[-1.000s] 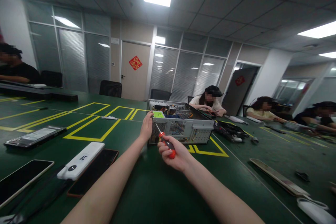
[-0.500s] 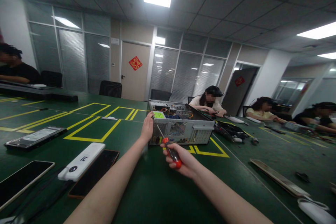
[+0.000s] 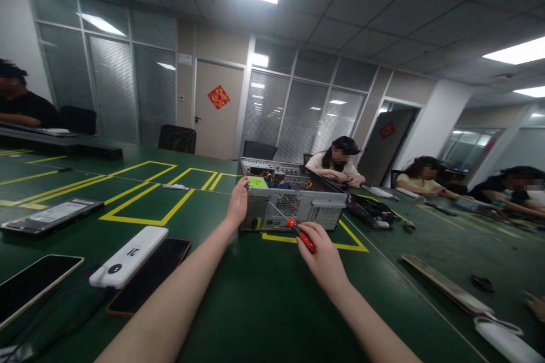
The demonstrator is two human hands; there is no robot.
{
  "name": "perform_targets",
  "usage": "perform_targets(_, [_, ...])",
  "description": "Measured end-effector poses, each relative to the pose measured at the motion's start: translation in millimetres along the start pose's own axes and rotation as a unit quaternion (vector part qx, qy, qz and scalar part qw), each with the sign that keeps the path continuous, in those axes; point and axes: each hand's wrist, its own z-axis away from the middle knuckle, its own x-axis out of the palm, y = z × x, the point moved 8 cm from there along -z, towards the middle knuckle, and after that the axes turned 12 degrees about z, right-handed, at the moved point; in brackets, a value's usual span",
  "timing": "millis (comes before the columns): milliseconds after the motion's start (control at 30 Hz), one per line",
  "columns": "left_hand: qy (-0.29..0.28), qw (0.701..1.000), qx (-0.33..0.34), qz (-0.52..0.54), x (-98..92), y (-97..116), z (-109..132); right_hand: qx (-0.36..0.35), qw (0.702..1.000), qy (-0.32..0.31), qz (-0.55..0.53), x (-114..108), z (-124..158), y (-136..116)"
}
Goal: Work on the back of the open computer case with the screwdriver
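An opened desktop computer case [image 3: 304, 212] lies on its side on the green table, its rear panel facing me. At its near left corner sits a power supply [image 3: 257, 182] with a bright green label. My left hand [image 3: 237, 204] grips that corner, fingers together against the left side; the fingertips are partly hidden. A screwdriver [image 3: 305, 240] with a red and dark handle is held in my closed right hand [image 3: 323, 255], low in front of the rear panel. Its thin shaft slants up and left to the panel near the round vent; whether the tip touches is unclear.
Left of my arm lie a white power bank [image 3: 130, 257], two phones and a hard drive [image 3: 53, 216]. Dark parts and cables [image 3: 372, 212] lie right of the case. Several people sit around the table, one person [image 3: 336, 161] just behind the case.
My right hand has moved right with the screwdriver, and the shaft has shifted from near the power supply towards the vent. My left hand stays at the case corner.
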Motion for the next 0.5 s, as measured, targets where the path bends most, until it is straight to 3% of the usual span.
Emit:
perform_targets(200, [-0.009,1.000,-0.006,-0.009,0.1,0.9,-0.1,-0.039,0.998,0.037,0.036,-5.8,0.5,-1.0])
perform_targets(500, [-0.006,1.000,-0.010,-0.006,0.5,0.4,-0.3,-0.028,0.998,0.019,0.047,0.9,0.2,2.3])
